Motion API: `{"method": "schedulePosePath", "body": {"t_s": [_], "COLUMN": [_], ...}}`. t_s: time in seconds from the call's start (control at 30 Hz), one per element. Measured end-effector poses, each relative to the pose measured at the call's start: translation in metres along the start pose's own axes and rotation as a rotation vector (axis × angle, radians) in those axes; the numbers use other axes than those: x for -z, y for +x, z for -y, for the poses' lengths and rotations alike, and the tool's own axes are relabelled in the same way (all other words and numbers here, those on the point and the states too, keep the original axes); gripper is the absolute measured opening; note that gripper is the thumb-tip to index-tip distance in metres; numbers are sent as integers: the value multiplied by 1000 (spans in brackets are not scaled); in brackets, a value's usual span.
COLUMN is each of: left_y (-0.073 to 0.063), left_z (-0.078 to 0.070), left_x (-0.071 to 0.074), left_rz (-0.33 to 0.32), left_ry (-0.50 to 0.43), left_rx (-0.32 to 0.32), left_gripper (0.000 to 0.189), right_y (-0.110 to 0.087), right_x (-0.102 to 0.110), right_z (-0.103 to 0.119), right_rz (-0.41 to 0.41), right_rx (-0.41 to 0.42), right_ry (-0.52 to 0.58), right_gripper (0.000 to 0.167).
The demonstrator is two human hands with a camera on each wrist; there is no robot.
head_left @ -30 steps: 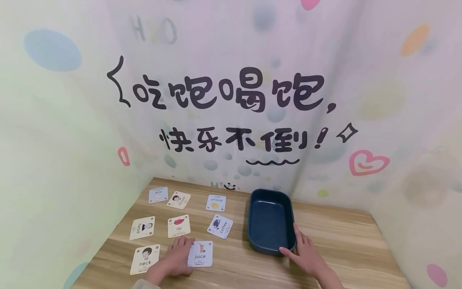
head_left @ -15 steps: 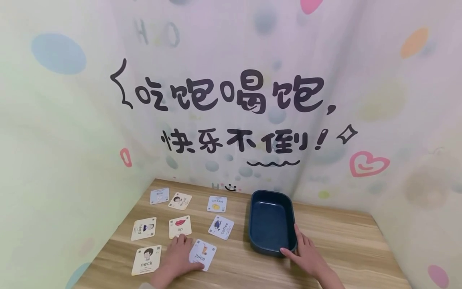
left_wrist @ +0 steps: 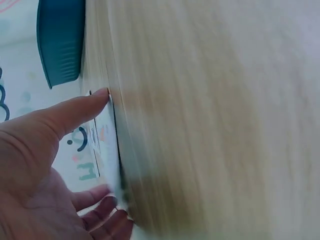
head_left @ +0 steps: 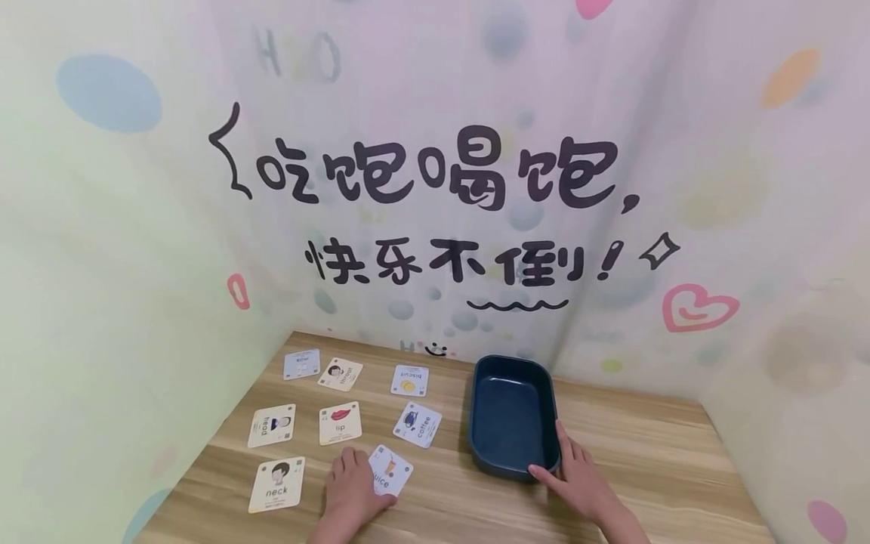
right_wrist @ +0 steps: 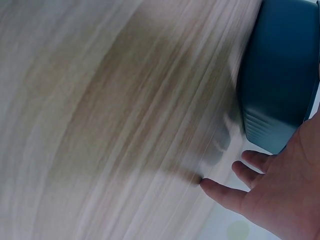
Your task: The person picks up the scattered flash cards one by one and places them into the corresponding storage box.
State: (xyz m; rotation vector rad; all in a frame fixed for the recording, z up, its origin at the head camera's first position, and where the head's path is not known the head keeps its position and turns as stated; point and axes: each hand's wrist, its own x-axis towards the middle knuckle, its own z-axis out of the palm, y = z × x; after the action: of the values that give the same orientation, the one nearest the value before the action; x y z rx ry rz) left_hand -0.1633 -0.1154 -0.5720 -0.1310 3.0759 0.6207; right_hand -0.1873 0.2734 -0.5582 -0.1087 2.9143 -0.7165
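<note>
My left hand (head_left: 353, 487) is at a pale blue "juice" card (head_left: 392, 468), with the thumb on its near edge and the fingers on its far left side. In the left wrist view this card (left_wrist: 106, 142) spans the gap between thumb and fingertips, close over the table. My right hand (head_left: 578, 476) holds the near right corner of a dark blue rectangular tray (head_left: 473, 431), thumb at the near rim and fingers along the right wall. In the right wrist view the other fingers (right_wrist: 225, 195) are spread below the tray's wall (right_wrist: 275, 75); the thumb is hidden.
Left of the tray lie cream cards "neck" (head_left: 276, 485), "head" (head_left: 272, 426), "lip" (head_left: 340, 423) and "throat" (head_left: 340, 374). Blue cards are "milk" (head_left: 301, 364), "biscuit" (head_left: 410, 381) and "coffee" (head_left: 418, 425). A printed curtain (head_left: 435, 325) borders the wooden table (head_left: 652, 438).
My left hand has moved right, and the "juice" card has turned clockwise and shifted slightly right. The right hand and the tray have stayed in place.
</note>
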Motion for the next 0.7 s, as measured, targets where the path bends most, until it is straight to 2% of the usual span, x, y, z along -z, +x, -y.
{"method": "schedulePosePath", "body": {"t_s": [0.17,0.4,0.7], "left_y": [5,13,17], "left_z": [1,15,22], "left_x": [3,7,11], "left_rz": [-15,-5,50], "left_ry": [-181,-431,-697], "left_rx": [-20,-33,26], "left_gripper": [72,43,34], "right_y": [0,-1,-1], "right_x": [1,2,2], "right_z": [0,4,1], "right_rz": [-9,-12,-9], "right_rx": [-4,-4,-2], "right_ry": [-7,0,-3], "right_gripper": [107,107,107]}}
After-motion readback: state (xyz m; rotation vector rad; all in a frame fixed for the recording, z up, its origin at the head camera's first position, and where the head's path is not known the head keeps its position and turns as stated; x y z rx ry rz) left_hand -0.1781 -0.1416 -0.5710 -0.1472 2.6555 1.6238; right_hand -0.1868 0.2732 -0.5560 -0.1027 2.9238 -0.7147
